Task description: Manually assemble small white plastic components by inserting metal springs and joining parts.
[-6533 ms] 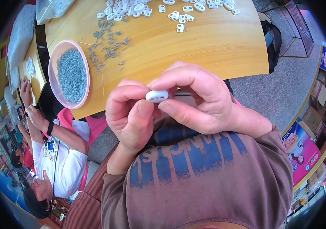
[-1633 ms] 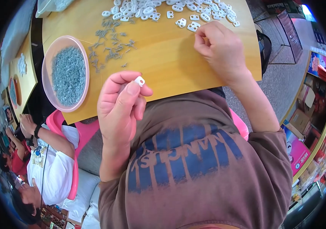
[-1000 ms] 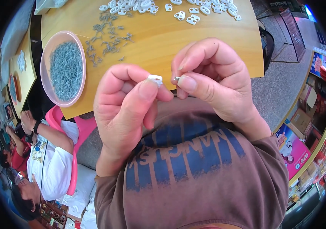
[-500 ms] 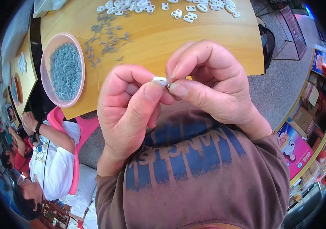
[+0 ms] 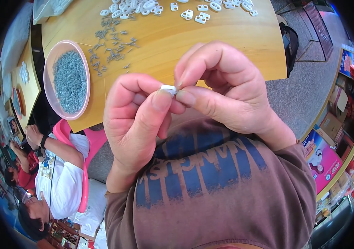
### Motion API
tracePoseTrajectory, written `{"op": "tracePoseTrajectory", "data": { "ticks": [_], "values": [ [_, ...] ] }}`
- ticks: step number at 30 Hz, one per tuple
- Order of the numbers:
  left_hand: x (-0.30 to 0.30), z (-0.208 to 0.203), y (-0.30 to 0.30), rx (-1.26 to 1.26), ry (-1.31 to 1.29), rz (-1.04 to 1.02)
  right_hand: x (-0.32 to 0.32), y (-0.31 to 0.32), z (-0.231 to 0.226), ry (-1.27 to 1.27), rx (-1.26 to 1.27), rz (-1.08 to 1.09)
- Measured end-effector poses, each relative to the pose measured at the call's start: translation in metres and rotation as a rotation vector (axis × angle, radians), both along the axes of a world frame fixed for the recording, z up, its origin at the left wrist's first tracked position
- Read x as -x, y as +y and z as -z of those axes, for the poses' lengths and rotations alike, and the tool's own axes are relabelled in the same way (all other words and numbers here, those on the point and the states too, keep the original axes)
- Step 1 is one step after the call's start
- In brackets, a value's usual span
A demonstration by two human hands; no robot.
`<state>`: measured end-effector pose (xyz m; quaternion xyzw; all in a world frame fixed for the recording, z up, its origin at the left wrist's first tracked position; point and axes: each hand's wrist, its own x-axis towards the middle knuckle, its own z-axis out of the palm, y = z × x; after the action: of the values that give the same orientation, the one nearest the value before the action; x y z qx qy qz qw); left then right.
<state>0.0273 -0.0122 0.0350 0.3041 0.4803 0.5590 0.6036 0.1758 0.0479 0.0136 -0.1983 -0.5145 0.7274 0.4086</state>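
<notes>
Between the thumb and fingers of my left hand (image 5: 137,110) is a small white plastic piece (image 5: 168,89). My right hand (image 5: 222,89) pinches a tiny grey piece against the white piece's right end; the fingertips mostly hide it, so its exact kind cannot be made out. Both hands meet just over the table's near edge. Beyond them lies a scatter of small grey pegs (image 5: 112,45). A pink oval bowl (image 5: 47,83) at the left is filled with many more such pegs. Across the far side of the table are white plastic pieces with holes (image 5: 133,6).
The wooden table (image 5: 243,50) ends just in front of me. To the left, a person in a white shirt (image 5: 61,186) sits on a pink chair (image 5: 88,174), with another person in red beyond. A translucent tub (image 5: 46,10) stands at the far left corner. Boxes (image 5: 330,124) fill shelves at the right.
Both hands have shifted slightly left, and my right fingertips have closed in on the white piece's end. The white piece is tilted a little differently.
</notes>
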Motion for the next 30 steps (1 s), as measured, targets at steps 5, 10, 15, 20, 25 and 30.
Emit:
{"op": "tracePoseTrajectory", "data": {
  "ticks": [5,10,15,20,25,30],
  "values": [
    [0.0,0.001,0.001,0.011,-0.001,-0.004,0.0,0.0,0.001,0.008,0.007,0.003],
    [-0.001,0.001,-0.001,-0.039,0.107,0.002,-0.002,0.001,0.0,-0.097,-0.074,0.001],
    [-0.001,0.003,-0.004,-0.049,0.102,-0.003,-0.003,0.003,-0.002,-0.131,-0.122,-0.018],
    [0.002,0.006,0.0,0.025,-0.023,-0.02,0.002,0.0,-0.006,-0.14,-0.035,-0.008],
    [0.006,0.011,0.003,0.06,-0.278,-0.014,0.004,0.001,-0.007,-0.148,-0.055,-0.001],
    [0.007,0.012,0.006,0.058,-0.312,-0.033,0.0,0.0,-0.006,-0.285,-0.093,0.016]
  ]
}}
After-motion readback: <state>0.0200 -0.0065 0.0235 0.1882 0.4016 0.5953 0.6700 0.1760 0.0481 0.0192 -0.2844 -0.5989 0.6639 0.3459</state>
